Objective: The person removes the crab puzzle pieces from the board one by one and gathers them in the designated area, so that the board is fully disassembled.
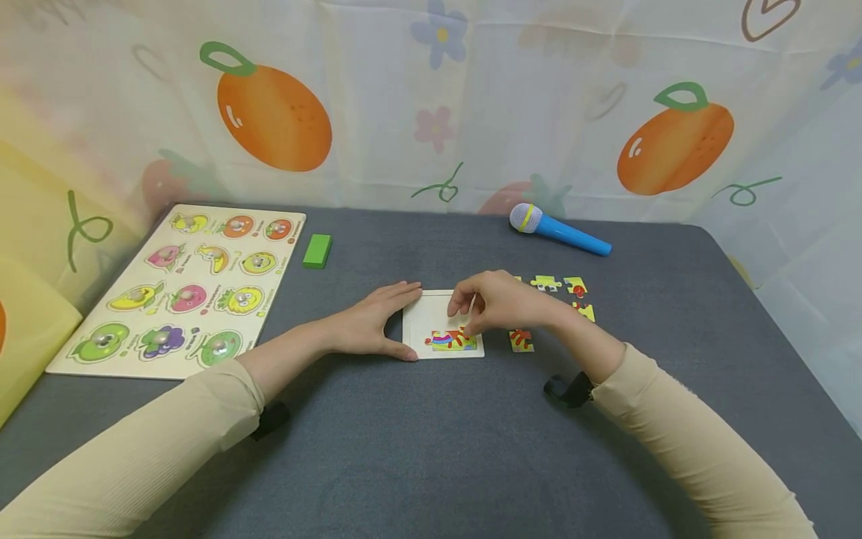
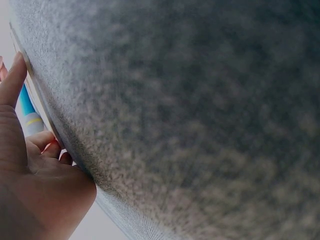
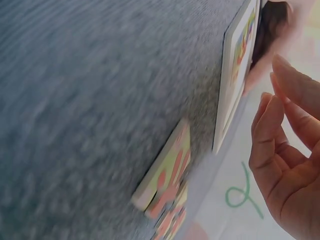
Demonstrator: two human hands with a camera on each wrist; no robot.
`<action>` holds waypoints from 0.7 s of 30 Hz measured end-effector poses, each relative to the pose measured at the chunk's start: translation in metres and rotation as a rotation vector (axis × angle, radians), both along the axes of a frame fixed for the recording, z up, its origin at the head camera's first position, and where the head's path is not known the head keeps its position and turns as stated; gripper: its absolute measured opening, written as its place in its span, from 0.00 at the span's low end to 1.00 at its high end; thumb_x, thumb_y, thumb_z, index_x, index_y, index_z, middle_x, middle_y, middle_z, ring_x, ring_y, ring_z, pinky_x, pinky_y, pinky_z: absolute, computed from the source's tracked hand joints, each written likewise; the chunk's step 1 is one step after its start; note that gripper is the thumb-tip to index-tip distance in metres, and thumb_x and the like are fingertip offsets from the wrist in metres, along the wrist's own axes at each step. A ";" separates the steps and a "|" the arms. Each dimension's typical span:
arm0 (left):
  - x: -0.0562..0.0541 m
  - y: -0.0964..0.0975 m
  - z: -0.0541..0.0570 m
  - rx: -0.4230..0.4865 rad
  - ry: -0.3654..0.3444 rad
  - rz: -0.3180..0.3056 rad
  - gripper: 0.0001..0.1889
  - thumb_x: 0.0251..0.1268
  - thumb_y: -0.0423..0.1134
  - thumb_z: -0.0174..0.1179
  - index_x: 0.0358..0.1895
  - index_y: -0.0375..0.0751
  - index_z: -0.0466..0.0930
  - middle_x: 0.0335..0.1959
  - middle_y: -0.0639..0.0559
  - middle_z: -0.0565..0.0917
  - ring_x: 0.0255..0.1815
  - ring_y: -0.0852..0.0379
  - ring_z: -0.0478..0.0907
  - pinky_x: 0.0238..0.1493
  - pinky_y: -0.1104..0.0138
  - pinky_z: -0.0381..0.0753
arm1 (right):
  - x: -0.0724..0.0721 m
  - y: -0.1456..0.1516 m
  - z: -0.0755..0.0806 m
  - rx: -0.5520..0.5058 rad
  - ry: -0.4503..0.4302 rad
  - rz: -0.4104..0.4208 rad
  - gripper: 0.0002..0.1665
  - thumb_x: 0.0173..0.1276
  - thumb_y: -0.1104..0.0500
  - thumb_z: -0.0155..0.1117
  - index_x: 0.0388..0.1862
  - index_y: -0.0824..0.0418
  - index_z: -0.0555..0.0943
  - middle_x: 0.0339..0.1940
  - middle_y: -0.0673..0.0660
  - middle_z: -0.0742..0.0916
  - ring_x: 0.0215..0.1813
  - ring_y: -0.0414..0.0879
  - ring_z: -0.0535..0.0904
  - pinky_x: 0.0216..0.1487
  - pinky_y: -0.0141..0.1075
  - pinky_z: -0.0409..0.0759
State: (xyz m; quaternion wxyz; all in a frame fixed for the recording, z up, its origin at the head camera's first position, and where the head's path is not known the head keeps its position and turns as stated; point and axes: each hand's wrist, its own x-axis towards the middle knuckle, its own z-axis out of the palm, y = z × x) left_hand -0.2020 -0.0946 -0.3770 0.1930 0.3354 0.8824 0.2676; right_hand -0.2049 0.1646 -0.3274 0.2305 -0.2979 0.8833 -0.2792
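A small white puzzle tray (image 1: 436, 303) lies on the table, with joined colourful puzzle pieces (image 1: 450, 341) along its near side. My left hand (image 1: 367, 318) holds the tray by its left side, thumb at the near corner and fingers at the far one. Over the tray's right part hovers my right hand (image 1: 501, 303), its fingers loosely bent. In the right wrist view thumb and fingertips (image 3: 270, 107) stand apart, with nothing seen between them. Loose yellow-and-red puzzle pieces lie right of the tray, one nearest piece (image 1: 521, 340) beside it and others (image 1: 581, 310) farther right, partly behind the right hand.
A fruit puzzle board (image 1: 202, 281) lies at the left, with a green block (image 1: 317, 251) beside its far right corner. Toward the back right lies a blue toy microphone (image 1: 566, 232). A printed curtain (image 1: 377, 90) hangs behind the grey table (image 1: 431, 449).
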 end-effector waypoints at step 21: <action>0.000 -0.001 0.000 0.032 0.011 -0.008 0.54 0.53 0.52 0.73 0.78 0.36 0.53 0.82 0.43 0.52 0.83 0.40 0.43 0.80 0.42 0.49 | 0.006 -0.025 -0.015 -0.010 0.005 0.072 0.16 0.56 0.62 0.77 0.43 0.57 0.84 0.36 0.55 0.83 0.35 0.41 0.77 0.40 0.31 0.77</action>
